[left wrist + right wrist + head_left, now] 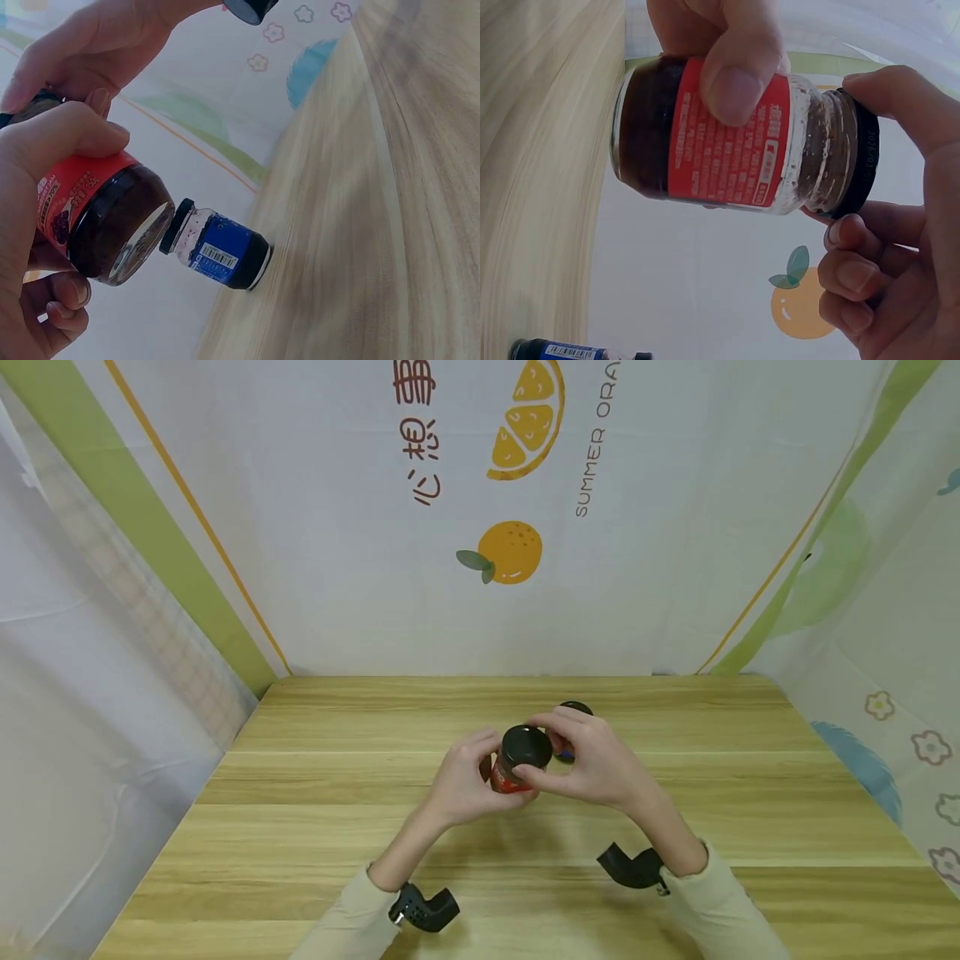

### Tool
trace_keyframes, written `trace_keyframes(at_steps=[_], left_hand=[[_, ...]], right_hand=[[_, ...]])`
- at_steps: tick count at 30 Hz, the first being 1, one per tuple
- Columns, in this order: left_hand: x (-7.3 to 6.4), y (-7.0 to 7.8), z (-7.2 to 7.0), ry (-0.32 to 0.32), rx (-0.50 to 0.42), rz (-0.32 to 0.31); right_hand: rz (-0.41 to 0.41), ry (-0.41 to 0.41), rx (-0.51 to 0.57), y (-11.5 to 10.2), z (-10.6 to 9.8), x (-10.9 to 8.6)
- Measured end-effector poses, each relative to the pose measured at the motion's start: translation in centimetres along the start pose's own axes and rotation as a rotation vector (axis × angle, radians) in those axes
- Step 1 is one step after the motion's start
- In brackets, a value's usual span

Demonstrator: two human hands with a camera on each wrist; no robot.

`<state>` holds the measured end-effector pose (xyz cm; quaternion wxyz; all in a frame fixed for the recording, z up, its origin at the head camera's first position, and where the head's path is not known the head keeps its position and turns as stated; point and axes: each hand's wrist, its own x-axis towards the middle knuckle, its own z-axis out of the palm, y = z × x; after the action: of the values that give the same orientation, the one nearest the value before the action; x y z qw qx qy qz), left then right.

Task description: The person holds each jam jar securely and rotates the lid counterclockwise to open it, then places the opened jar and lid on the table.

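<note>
Grasping the red-labelled jar [731, 142] with the left grip [467, 783], wrapping the thumb and fingers around its body. Holding it raised above the desk [300, 843], with its lidded end upward and its glass base apart from the surface. Pinching the black lid [526, 745] at the jar's mouth with the right grip [597, 762], setting the thumb against the near edge and a finger against the far edge. Curling the other right fingers beside the lid. Showing dark contents through the lower glass and smeared clear glass near the neck. Seeing a blue-labelled jar [223, 251] standing on the desk near the right grip, partly hidden by it in the head view. Wearing pale sleeves [348, 918] and a black bracket [441, 914] on each wrist. Facing a white curtain [360, 577] printed with oranges.
</note>
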<state>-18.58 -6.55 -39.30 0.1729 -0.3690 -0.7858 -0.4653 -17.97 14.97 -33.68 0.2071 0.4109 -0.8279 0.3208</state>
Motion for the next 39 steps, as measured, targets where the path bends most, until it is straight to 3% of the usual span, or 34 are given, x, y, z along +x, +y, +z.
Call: trace_keyframes(at_steps=[13,19,25,32,39], left_hand=[[0.1,-0.1,-0.5,-0.092,-0.136,-0.009],[0.2,-0.2,-0.6,-0.142,-0.269,0.029],[0.1,-0.3,-0.8,-0.187,-0.342,0.018],[0.0,-0.4,-1.0,-0.185,-0.390,-0.014],[0.0,-0.4,-1.1,-0.183,-0.427,-0.037]], right_hand=[[-0.057,-0.012,0.052,0.4,0.1,0.0],[-0.083,-0.008,0.082,0.5,0.1,-0.1],[-0.085,-0.017,0.101,0.5,0.1,0.0],[-0.099,-0.004,0.130,0.6,0.1,0.2],[-0.063,0.008,0.154,0.7,-0.1,0.1]])
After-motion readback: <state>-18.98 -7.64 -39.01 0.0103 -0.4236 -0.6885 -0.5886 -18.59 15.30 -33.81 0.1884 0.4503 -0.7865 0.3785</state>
